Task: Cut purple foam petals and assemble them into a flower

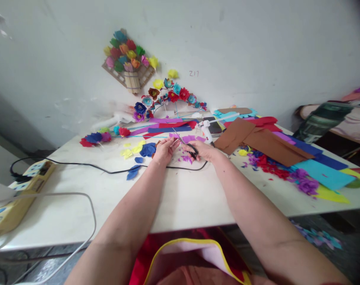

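My right hand (201, 150) grips a pair of scissors (192, 151) by its black handles, with the blades pointing away and up to the left. Close beside it, my left hand (165, 151) has its fingertips pinched together near the blades; a small pale sliver shows there, too tiny to name. Purple paper pieces (186, 159) lie under and between my hands. Left of my left hand are dark blue paper petals (148, 149) and yellow paper petals (137, 147). Just beyond my right hand stands a white glue gun (206, 131).
A black cord (108, 171) crosses the table (186, 198) to a power strip (31, 184) at left. Brown paper sheets (275, 146) and paper scraps (271, 166) cover the right side. Paper flowers (93, 137) lie at back left; a flower arch (174, 95) stands by the wall.
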Tool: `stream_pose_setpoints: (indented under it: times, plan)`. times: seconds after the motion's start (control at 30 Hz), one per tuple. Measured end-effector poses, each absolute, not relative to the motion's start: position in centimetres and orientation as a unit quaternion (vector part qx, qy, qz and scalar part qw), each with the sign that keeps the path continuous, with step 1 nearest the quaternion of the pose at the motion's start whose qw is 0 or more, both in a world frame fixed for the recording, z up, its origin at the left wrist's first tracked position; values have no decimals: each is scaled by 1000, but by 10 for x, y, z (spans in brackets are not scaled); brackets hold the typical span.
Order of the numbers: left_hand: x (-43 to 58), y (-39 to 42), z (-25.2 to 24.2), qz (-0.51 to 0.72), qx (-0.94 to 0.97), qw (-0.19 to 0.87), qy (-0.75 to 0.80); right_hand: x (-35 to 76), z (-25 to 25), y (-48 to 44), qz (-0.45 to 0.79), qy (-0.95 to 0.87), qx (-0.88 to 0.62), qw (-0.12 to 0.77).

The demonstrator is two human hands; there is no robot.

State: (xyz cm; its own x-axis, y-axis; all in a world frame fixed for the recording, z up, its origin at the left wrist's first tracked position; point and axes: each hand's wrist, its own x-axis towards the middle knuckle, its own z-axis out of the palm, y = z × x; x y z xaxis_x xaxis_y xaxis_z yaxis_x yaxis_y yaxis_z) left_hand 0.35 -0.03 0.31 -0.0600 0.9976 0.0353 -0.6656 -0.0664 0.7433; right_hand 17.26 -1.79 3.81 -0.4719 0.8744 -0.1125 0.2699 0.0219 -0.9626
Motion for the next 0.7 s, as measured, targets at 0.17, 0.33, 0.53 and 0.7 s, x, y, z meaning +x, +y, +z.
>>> stream_pose_setpoints:
  times: [0.17, 0.33, 0.53, 0.7]
  plan:
    - [4, 0, 4, 671, 290, 618, 288, 170, 43, -23, 549, -652, -441, 279]
    - [5, 0, 4, 676, 284, 618, 283, 169, 43, -24, 550, -651, -439, 284]
    - [5, 0, 4, 680, 279, 617, 280, 169, 39, -21, 549, -649, -440, 289]
    - [5, -1, 4, 682, 274, 618, 279, 168, 39, -20, 546, -651, -438, 295]
